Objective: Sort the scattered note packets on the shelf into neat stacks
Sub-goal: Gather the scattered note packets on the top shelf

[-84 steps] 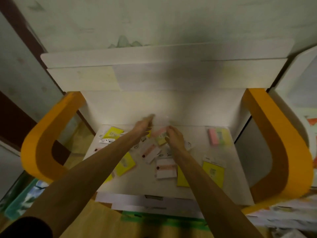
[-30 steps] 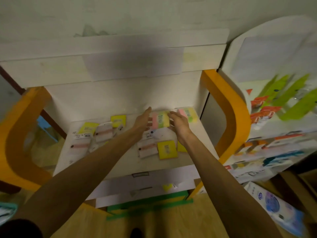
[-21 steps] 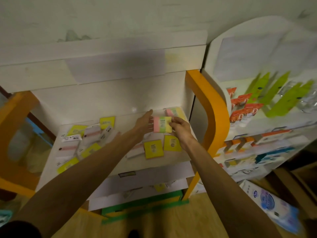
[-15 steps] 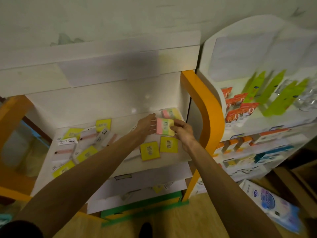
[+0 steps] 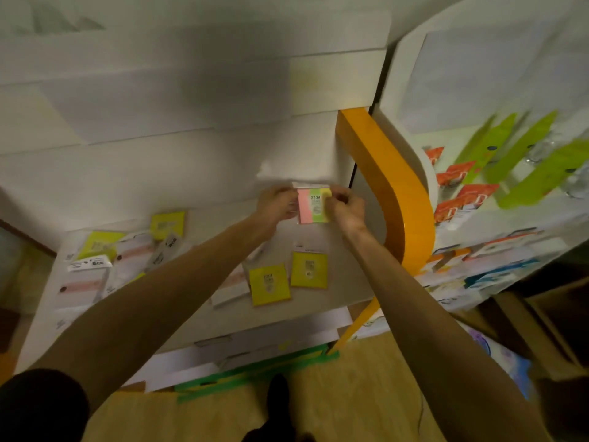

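Note:
Both hands hold a pink, green and yellow striped note packet (image 5: 313, 206) at the back right corner of the white shelf (image 5: 344, 291). My left hand (image 5: 276, 205) grips its left edge, my right hand (image 5: 345, 208) its right edge. Whatever lies under the packet is hidden. Two yellow packets (image 5: 269, 284) (image 5: 309, 270) lie side by side near the shelf's front right. More yellow packets (image 5: 168, 220) and white packets with a pink stripe (image 5: 81, 286) lie scattered over the left half, partly hidden by my left forearm.
An orange curved side panel (image 5: 395, 199) borders the shelf on the right. Beyond it stands a second white rack (image 5: 497, 215) with orange and green packaged goods. Lower shelves and green tape (image 5: 255, 371) show below, above a wooden floor.
Both hands carried the striped packet from the shelf's middle to the back right corner, where an identical packet lay. My view swung to the right.

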